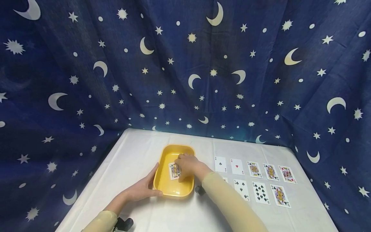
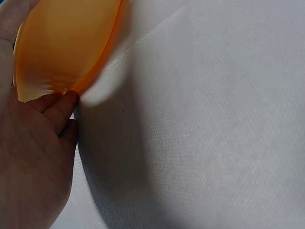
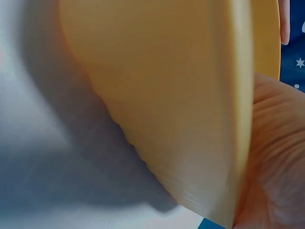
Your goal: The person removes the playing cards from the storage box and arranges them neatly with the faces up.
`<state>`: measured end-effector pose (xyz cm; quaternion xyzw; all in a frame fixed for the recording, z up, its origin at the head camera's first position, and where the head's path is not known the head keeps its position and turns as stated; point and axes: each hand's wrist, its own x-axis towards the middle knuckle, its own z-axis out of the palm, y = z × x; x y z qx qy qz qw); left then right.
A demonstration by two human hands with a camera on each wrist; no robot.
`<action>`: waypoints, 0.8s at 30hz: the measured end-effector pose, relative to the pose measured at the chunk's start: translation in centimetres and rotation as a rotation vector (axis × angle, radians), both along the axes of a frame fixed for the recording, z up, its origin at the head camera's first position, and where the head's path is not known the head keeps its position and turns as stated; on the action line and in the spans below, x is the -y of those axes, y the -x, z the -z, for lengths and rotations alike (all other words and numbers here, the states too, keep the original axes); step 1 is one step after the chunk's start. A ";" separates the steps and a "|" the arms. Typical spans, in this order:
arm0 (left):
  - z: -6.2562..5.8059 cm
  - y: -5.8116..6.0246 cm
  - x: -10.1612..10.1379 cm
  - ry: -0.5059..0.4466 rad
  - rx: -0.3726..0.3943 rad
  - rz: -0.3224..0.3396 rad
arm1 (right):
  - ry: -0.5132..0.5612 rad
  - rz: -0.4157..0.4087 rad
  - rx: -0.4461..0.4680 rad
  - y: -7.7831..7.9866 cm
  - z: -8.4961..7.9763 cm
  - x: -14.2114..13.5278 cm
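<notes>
A yellow rounded tray (image 1: 177, 190) is on the white table, left of the laid-out cards. My left hand (image 1: 141, 189) grips its near left side, thumb along the near rim. In the left wrist view, fingertips (image 2: 64, 106) touch the tray's orange-lit outer wall (image 2: 71, 38). Inside the tray, my right hand (image 1: 188, 165) pinches the right side of a face card with a club mark (image 1: 173, 171); its curled fingers cover part of the card. The right wrist view has the tray's outer wall (image 3: 162, 95) in front, hiding those fingers.
Face-up playing cards lie in two rows at the right, among them an ace of hearts (image 1: 237, 166), a spade number card (image 1: 261, 192) and a red face card (image 1: 287, 174). My right sleeve (image 1: 229, 199) covers part of the near row. A dark blue star-patterned cloth (image 1: 174, 80) hangs behind the table.
</notes>
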<state>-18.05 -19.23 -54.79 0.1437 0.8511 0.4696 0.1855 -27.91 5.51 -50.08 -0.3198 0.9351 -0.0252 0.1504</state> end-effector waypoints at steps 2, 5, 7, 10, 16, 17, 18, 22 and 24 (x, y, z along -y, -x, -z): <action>0.0 0.0 0.0 -0.004 -0.001 0.002 | -0.003 -0.004 -0.001 0.0 -0.1 0.1; 0.1 0.0 0.1 -0.007 -0.006 0.006 | -0.006 -0.009 -0.010 0.1 -0.1 0.2; 0.2 0.1 0.2 -0.008 -0.009 0.009 | -0.007 -0.012 -0.014 0.2 -0.1 0.3; 0.2 0.1 0.2 -0.011 -0.017 0.018 | -0.005 -0.010 -0.017 0.3 0.0 0.4; 0.1 0.1 0.2 -0.013 -0.022 0.028 | -0.001 -0.003 -0.018 0.6 0.4 0.6; 0.1 0.1 0.2 -0.012 -0.020 0.028 | 0.003 0.002 -0.014 0.7 0.6 0.7; 0.1 0.1 0.2 -0.011 -0.019 0.028 | 0.006 0.007 -0.010 0.8 0.8 0.7; 0.1 0.1 0.2 -0.011 -0.017 0.026 | 0.010 0.020 -0.013 1.1 1.6 0.9; 0.1 0.0 0.2 -0.012 -0.014 0.024 | 0.010 0.025 -0.011 1.1 1.7 0.9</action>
